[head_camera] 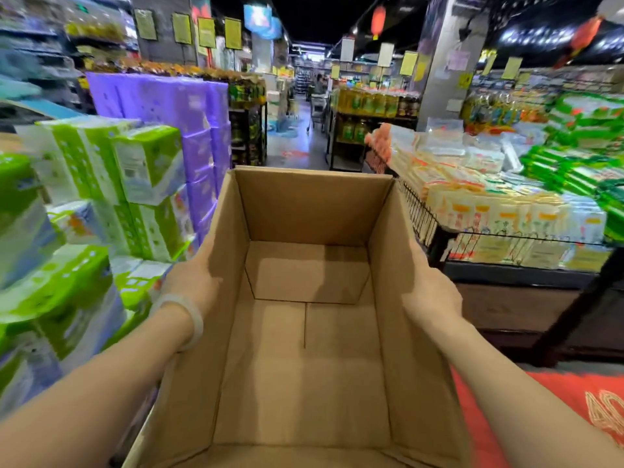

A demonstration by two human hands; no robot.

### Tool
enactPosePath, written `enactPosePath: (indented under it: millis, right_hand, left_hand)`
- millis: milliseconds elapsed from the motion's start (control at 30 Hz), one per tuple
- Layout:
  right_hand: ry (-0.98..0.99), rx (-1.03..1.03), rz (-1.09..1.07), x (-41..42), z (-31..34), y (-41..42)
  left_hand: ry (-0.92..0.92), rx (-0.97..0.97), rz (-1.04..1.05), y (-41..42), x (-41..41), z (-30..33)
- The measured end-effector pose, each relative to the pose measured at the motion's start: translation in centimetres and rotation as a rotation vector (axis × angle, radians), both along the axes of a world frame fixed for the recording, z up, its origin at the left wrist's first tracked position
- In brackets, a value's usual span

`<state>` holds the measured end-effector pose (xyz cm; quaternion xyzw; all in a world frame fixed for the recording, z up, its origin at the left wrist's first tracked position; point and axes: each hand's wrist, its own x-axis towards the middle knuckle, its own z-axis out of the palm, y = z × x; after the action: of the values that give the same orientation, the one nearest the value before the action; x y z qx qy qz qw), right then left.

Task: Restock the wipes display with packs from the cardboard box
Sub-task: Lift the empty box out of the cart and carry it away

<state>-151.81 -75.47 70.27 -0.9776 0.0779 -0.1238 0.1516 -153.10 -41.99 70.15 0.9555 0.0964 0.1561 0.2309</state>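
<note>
An open cardboard box [304,349] fills the middle of the view, and its inside is empty down to the bottom flaps. My left hand [192,282] lies flat against the outside of its left wall, a pale bangle on the wrist. My right hand [430,293] lies flat against the outside of its right wall, so the box is carried between my palms. To the right stands the wipes display [418,214], a black wire-sided table. It is piled with yellow-and-white packs [489,211] and green packs [574,173].
Stacks of green-and-white tissue packs [101,197] and purple packs [189,130] line the left side, close to the box. An aisle [297,143] runs straight ahead between shelves of bottles. A grey pillar [442,72] rises behind the display. A red floor mat [557,400] lies at lower right.
</note>
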Motion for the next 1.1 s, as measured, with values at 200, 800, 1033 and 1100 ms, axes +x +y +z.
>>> enactPosePath:
  millis: [200, 800, 1033, 1100]
  right_hand:
    - [-0.008, 0.052, 0.045, 19.2, -2.0, 0.3]
    - [0.055, -0.005, 0.063, 78.9, -3.3, 0.9]
    - [0.063, -0.031, 0.181, 101.8, -2.8, 6.1]
    - [0.075, -0.058, 0.222, 108.3, -3.4, 8.0]
  left_hand:
    - [-0.021, -0.02, -0.009, 0.3, 20.5, -2.1]
    - [0.101, -0.131, 0.07, 0.0, 78.5, -4.0]
    - [0.117, -0.175, 0.179, 4.1, 97.1, -4.5]
    - [0.114, -0.183, 0.205, 5.7, 102.7, -5.4]
